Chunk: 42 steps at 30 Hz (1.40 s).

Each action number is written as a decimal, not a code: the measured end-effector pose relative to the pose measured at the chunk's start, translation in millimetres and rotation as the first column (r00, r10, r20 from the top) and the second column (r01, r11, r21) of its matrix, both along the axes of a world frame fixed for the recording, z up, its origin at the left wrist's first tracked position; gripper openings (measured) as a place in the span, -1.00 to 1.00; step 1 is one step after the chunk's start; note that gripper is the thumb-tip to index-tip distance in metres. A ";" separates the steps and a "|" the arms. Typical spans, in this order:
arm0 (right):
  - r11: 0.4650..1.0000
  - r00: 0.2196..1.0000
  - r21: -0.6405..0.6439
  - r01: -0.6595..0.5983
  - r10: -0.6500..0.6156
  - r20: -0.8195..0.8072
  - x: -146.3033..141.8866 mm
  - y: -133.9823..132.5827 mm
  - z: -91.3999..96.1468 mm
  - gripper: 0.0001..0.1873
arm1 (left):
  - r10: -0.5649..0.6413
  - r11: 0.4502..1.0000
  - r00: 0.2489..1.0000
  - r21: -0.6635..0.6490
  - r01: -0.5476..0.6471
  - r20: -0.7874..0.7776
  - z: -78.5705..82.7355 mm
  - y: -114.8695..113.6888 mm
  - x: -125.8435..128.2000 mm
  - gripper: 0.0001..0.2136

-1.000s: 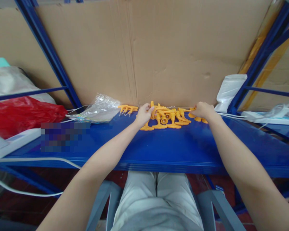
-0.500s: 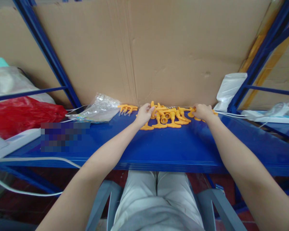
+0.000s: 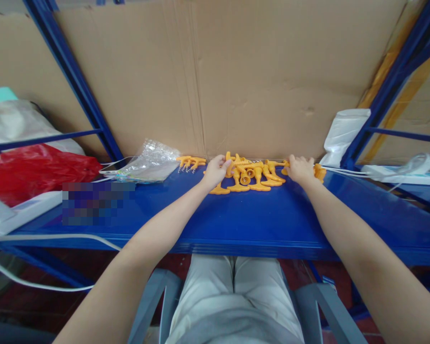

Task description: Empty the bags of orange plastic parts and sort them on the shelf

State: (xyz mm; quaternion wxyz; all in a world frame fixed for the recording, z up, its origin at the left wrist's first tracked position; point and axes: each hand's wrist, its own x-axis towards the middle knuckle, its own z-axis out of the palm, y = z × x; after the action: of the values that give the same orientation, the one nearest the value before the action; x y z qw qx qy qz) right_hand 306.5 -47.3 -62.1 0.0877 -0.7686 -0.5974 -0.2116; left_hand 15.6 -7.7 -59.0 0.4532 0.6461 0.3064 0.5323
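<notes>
A pile of several orange plastic parts lies at the back of a blue metal shelf, against a cardboard sheet. My left hand is curled at the pile's left end, its fingers closed around one orange part. My right hand rests at the pile's right end with fingers bent over orange parts; a few of them show just past its fingertips. A small separate group of orange parts with springs lies to the left of the pile.
A crumpled clear plastic bag and a phone lie left of the parts. A red bag sits far left. A white bag and white cables are at the right. Blue rack posts stand on both sides.
My right hand has slid a little toward the back and right, and orange parts now show beyond its fingers. My left hand has stayed in place.
</notes>
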 end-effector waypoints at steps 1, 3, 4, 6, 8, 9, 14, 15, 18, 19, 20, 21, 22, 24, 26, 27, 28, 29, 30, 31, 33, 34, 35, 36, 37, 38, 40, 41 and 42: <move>1.000 1.000 0.002 0.006 -0.006 0.002 2.3 0.8 -1.5 -0.55 | 0.003 1.000 1.000 -0.004 -0.003 0.001 0.2 -0.5 0.3 -0.87; 1.000 1.000 0.008 0.015 -0.015 0.005 7.2 2.2 -4.5 -0.56 | 0.006 1.000 1.000 -0.006 -0.006 0.005 0.1 -0.9 0.7 -0.87; 1.000 1.000 0.013 0.020 -0.020 0.005 9.6 2.7 -5.8 -0.56 | 0.005 1.000 1.000 -0.002 -0.005 0.009 -0.2 -0.6 0.8 -0.86; 0.999 0.999 0.018 0.040 -0.040 0.001 13.5 3.3 -7.7 -0.55 | 0.000 1.000 1.000 0.010 0.000 0.014 -0.9 0.3 0.6 -0.86; 0.997 0.997 0.014 0.071 -0.071 -0.008 16.0 3.6 -8.5 -0.55 | -0.007 1.000 1.000 0.021 0.007 0.008 -1.1 1.1 0.2 -0.85; 0.996 0.996 0.015 0.086 -0.086 -0.012 16.8 3.7 -8.6 -0.55 | -0.008 1.000 1.000 0.022 0.007 0.002 -0.9 1.3 0.0 -0.84; 0.989 0.989 0.028 0.144 -0.142 -0.049 18.0 4.6 -7.6 -0.54 | 0.075 0.997 0.997 0.035 -0.074 -0.010 3.1 2.5 -1.9 -0.82; 0.988 0.987 0.028 0.153 -0.152 -0.054 18.0 4.9 -7.3 -0.54 | 0.105 0.994 0.994 0.038 -0.105 -0.002 4.5 3.4 -3.1 -0.83; 0.983 0.983 0.043 0.178 -0.175 -0.054 17.1 5.8 -6.4 -0.53 | 0.202 0.979 0.978 0.005 -0.202 0.051 10.0 8.4 -9.4 -0.85; 0.982 0.982 0.048 0.182 -0.180 -0.053 16.5 6.0 -6.2 -0.53 | 0.236 0.972 0.969 -0.018 -0.236 0.073 12.3 10.5 -12.7 -0.85; 0.981 0.982 0.053 0.184 -0.181 -0.052 15.9 5.9 -6.1 -0.53 | 0.273 0.962 0.957 -0.044 -0.269 0.095 14.8 12.6 -16.5 -0.84; 0.981 0.982 0.057 0.183 -0.180 -0.051 15.3 5.8 -6.0 -0.53 | 0.310 0.950 0.943 -0.073 -0.303 0.117 17.3 14.8 -20.8 -0.82; 0.982 0.983 0.061 0.180 -0.177 -0.051 14.7 5.7 -6.1 -0.52 | 0.345 0.937 0.928 -0.106 -0.333 0.138 19.8 16.9 -25.6 -0.80; 0.984 0.985 0.066 0.168 -0.165 -0.047 13.9 5.4 -6.6 -0.52 | 0.405 0.909 0.897 -0.181 -0.375 0.177 24.0 21.4 -36.3 -0.75; 0.985 0.987 0.069 0.155 -0.153 -0.043 13.8 5.5 -7.6 -0.52 | 0.444 0.885 0.870 -0.252 -0.391 0.212 26.8 26.7 -48.3 -0.72; 0.986 0.988 0.069 0.150 -0.147 -0.043 14.0 5.7 -8.1 -0.52 | 0.456 0.877 0.861 -0.280 -0.391 0.227 27.5 30.0 -54.5 -0.71; 0.987 0.989 0.070 0.146 -0.143 -0.044 14.3 6.0 -8.7 -0.52 | 0.468 0.868 0.851 -0.304 -0.392 0.240 27.9 33.7 -60.8 -0.70; 0.987 0.989 0.072 0.141 -0.138 -0.046 14.7 6.4 -9.3 -0.52 | 0.478 0.861 0.842 -0.323 -0.392 0.251 27.9 37.8 -67.1 -0.69; 0.988 0.990 0.077 0.136 -0.133 -0.047 15.0 6.8 -9.8 -0.51 | 0.484 0.856 0.836 -0.336 -0.392 0.258 27.7 42.1 -73.1 -0.68; 0.988 0.991 0.082 0.131 -0.127 -0.046 15.3 7.0 -10.3 -0.51 | 0.487 0.854 0.835 -0.344 -0.391 0.258 27.3 46.5 -78.9 -0.68; 0.989 0.992 0.087 0.121 -0.118 -0.041 15.4 7.2 -10.9 -0.51 | 0.496 0.846 0.831 -0.357 -0.396 0.252 26.0 54.3 -89.0 -0.68; 0.989 0.993 0.087 0.118 -0.115 -0.039 15.2 7.0 -11.0 -0.50 | 0.506 0.839 0.825 -0.364 -0.405 0.249 25.1 57.2 -93.1 -0.68; 0.989 0.993 0.087 0.117 -0.114 -0.039 14.8 6.6 -10.9 -0.50 | 0.519 0.831 0.818 -0.370 -0.416 0.247 24.1 59.3 -96.5 -0.68; 0.989 0.993 0.085 0.117 -0.114 -0.040 14.2 6.0 -10.7 -0.50 | 0.533 0.822 0.811 -0.376 -0.427 0.244 23.1 60.4 -99.2 -0.69; 0.989 0.993 0.084 0.118 -0.114 -0.042 13.3 5.3 -10.3 -0.50 | 0.543 0.815 0.804 -0.384 -0.435 0.241 22.1 60.5 -101.2 -0.70; 0.990 0.993 0.085 0.117 -0.114 -0.044 12.4 4.4 -9.7 -0.50 | 0.549 0.809 0.800 -0.396 -0.435 0.241 21.2 59.8 -102.6 -0.70; 0.990 0.992 0.080 0.118 -0.115 -0.049 10.3 2.6 -7.9 -0.49 | 0.554 0.796 0.794 -0.439 -0.417 0.249 20.0 57.1 -103.9 -0.74; 0.990 0.992 0.076 0.119 -0.116 -0.051 9.3 1.8 -6.9 -0.49 | 0.553 0.788 0.792 -0.470 -0.398 0.256 19.8 55.7 -104.1 -0.76; 0.990 0.992 0.073 0.120 -0.117 -0.053 8.4 1.1 -6.0 -0.49 | 0.555 0.777 0.789 -0.504 -0.379 0.263 19.8 54.6 -104.0 -0.76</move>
State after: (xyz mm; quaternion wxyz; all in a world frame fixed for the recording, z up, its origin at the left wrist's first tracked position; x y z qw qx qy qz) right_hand 314.9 -46.1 -68.1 0.1186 -0.8037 -0.5398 -0.2204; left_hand -88.4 46.9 -39.2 0.4848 0.3102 0.4697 0.6694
